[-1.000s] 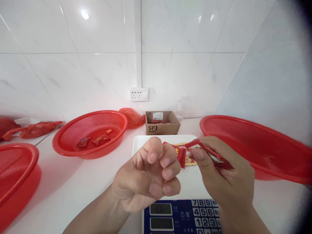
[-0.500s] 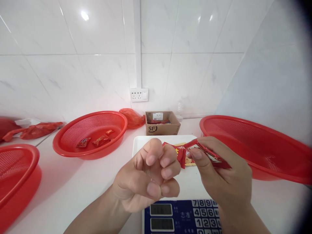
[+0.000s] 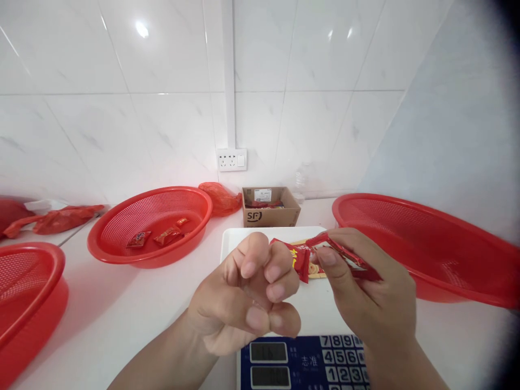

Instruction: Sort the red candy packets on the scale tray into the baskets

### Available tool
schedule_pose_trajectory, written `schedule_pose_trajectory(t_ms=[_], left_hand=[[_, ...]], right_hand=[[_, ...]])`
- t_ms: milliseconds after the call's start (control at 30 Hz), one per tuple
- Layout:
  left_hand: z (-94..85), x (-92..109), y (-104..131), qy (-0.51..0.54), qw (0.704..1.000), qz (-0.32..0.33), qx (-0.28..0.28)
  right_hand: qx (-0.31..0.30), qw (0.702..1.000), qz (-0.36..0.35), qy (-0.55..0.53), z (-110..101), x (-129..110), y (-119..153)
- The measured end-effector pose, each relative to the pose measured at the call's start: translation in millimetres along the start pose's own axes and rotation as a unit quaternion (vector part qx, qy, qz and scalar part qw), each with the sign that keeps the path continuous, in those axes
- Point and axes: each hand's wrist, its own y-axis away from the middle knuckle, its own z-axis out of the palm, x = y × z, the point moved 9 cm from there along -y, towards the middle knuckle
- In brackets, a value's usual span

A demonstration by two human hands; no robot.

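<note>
Packet: glossy red w/ white panel, tilted (pt. hidden by fingers).

l hand curled, r hand holds red pkt nr scale

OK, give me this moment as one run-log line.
right hand: holding red packet | left hand: curled, grip unclear | other packets: between hands, over white pan | carton: behind scale
</note>
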Motion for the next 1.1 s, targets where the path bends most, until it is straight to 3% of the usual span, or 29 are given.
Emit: schedule_pose_trajectory(t_ms=[267, 1100], left_hand=[[1.7, 3, 0, -0.035, 0.999, 0.012, 0.002], [5.4, -1, 0, -0.025, 0.999, 0.001, -0.024]], right_hand=[[-0.012, 0.997, 0.08, 0.012, 5, 15, 3], [-0.062, 0.996, 0.064, 0.027, 9, 11, 1]])
